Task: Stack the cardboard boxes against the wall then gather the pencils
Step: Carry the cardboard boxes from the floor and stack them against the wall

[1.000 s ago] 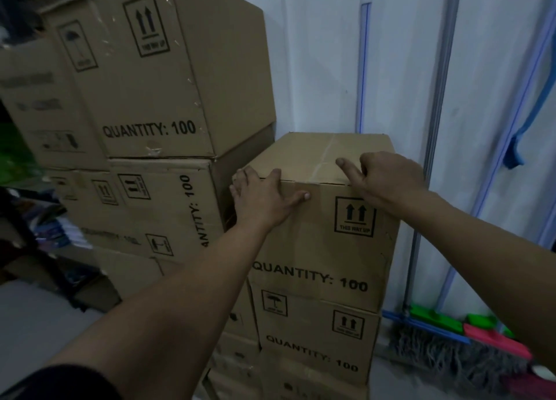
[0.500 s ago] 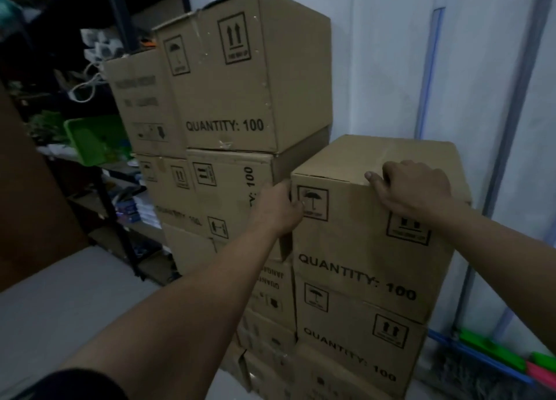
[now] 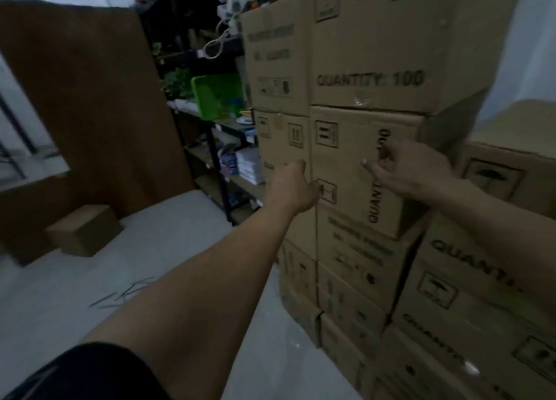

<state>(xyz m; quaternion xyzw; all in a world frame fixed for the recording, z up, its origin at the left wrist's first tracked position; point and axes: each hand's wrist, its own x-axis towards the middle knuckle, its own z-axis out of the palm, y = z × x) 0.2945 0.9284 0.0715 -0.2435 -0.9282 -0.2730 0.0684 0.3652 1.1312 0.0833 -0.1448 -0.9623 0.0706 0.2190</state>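
**Hands at the stack; pencils low at 8 o'clock**
Your right hand (image 3: pixel 412 171) hangs loosely curled and empty before the stacked cardboard boxes (image 3: pixel 370 38). You cannot tell what your left hand (image 3: pixel 296 186) is doing because its fingers are hidden. The pencils (image 3: pixel 126 294) lie on the floor (image 3: pixel 195 219) at 8 o'clock, nearer the left arm, with their long axes roughly 2-to-8. A loose box (image 3: pixel 84 229) sits apart at 9 o'clock.

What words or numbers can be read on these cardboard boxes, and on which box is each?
"QUANTITY: 100": top box, front face.
"QUANT… 100", sideways: box beneath; the right hand hides the middle.
"QUANTI…": right stack box, rest hidden.
Print on the top left box and the low middle box: too blurred to read.
Symbol panels: captions unreadable.
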